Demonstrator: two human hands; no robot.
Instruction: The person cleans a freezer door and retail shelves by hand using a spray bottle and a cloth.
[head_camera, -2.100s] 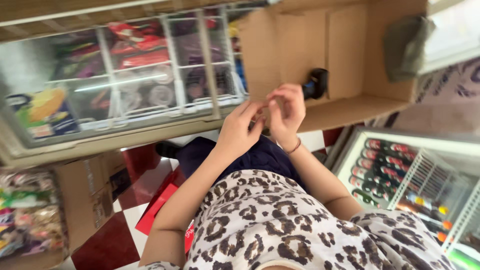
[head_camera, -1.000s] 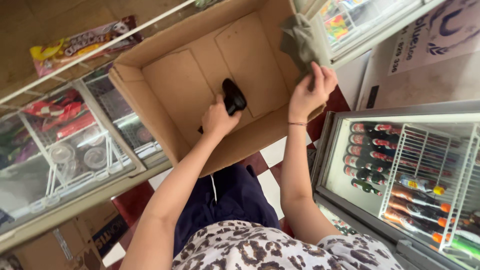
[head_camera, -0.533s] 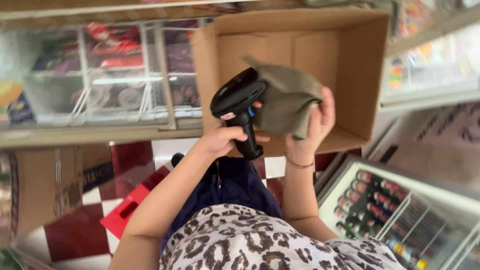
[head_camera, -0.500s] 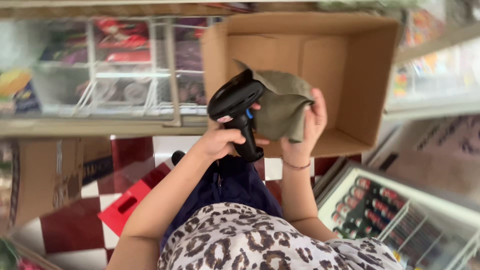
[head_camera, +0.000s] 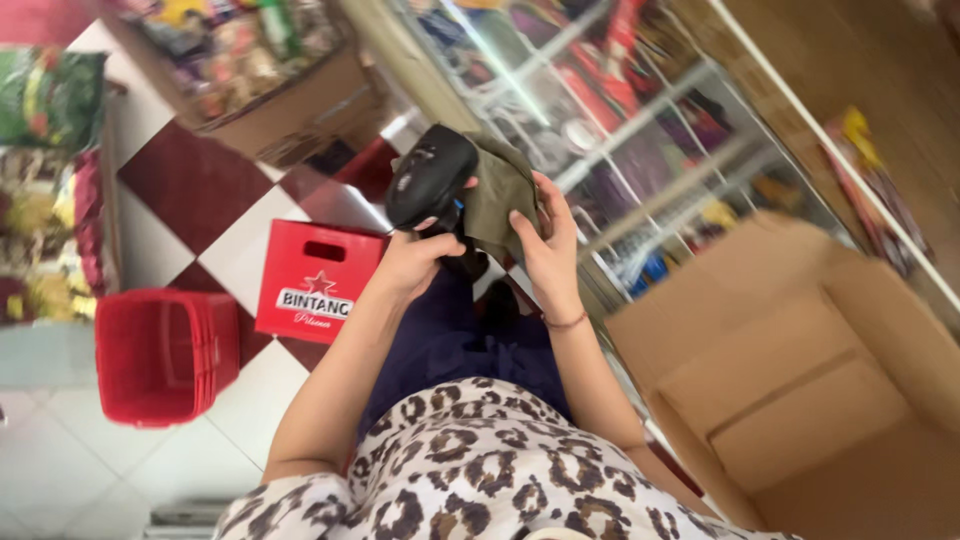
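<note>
Shop floor; black scanner (head_camera: 432, 176), olive cloth (head_camera: 502, 190)

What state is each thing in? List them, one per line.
Black handheld scanner: held up in left hand.
Olive cloth: pressed against the scanner by right hand.
Cardboard box: open, empty.
Red basket: on the floor, looks empty.
</note>
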